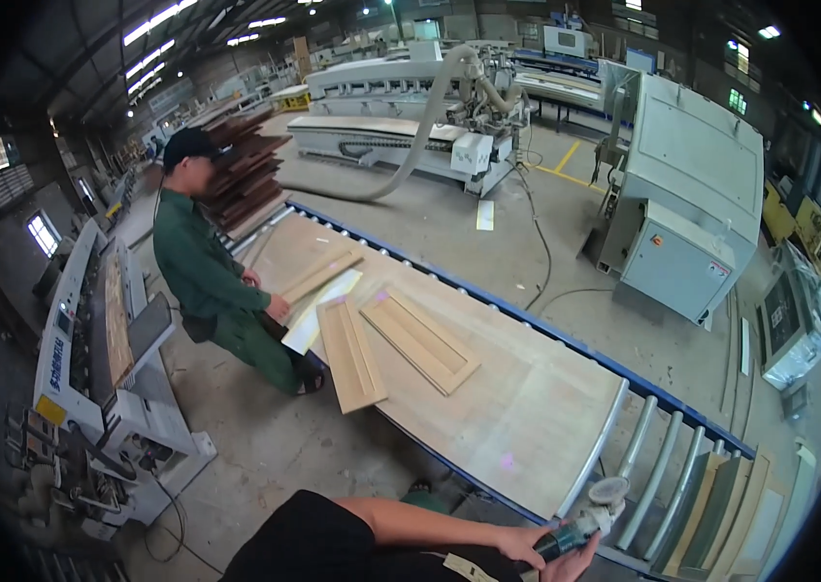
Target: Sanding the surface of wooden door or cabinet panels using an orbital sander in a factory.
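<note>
Head view: I have a grinder-like power tool (569,537) held two-handed
I see the left hand (523,545) closed on its dark rear end, the right hand (577,563) curled under its body, the round disc (609,491) showing against metal rollers (638,436); beyond, two framed wooden panels (423,341) lie on a board (508,412), near a co-worker (199,252)

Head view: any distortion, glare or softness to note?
Head view: black vignette at the rim; silver rollers bow near the right edge; ceiling lights and left-side window look blown out; power tool recognisable, fine detail soft.
</note>
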`<state>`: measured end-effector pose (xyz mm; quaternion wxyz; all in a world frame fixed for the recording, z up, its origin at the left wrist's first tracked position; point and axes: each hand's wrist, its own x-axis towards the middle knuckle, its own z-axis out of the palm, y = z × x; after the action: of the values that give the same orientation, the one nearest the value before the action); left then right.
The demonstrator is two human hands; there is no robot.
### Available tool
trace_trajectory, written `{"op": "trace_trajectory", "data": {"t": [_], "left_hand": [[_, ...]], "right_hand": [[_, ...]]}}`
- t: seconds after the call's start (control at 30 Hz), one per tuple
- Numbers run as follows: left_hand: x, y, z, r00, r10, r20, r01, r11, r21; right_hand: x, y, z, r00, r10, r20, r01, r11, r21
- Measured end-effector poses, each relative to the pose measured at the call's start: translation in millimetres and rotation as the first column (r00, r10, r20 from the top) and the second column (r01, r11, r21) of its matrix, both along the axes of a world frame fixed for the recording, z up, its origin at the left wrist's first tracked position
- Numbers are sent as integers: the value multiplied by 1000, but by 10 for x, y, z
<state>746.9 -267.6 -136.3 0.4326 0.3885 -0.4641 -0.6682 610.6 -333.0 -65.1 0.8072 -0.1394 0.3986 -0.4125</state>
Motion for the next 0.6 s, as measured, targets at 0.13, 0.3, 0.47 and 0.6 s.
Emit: {"op": "trace_trajectory", "data": {"t": [0.13,0.3,0.47,0.6], "left_hand": [[-73,52,61,976,193,97,-190,981,-38],[94,198,462,966,259,21,-260,962,85],[231,332,410,935,329,134,-348,924,159],[508,403,388,918,319,236,-375,893,249]], "right_hand": [[1,-145,-105,992,89,90,-79,991,-105],[106,-215,-274,962,256,94,-246,963,-107],[412,-213,-472,963,265,37,-263,963,-58],[688,-139,-642,958,287,-27,-287,958,1]]}}
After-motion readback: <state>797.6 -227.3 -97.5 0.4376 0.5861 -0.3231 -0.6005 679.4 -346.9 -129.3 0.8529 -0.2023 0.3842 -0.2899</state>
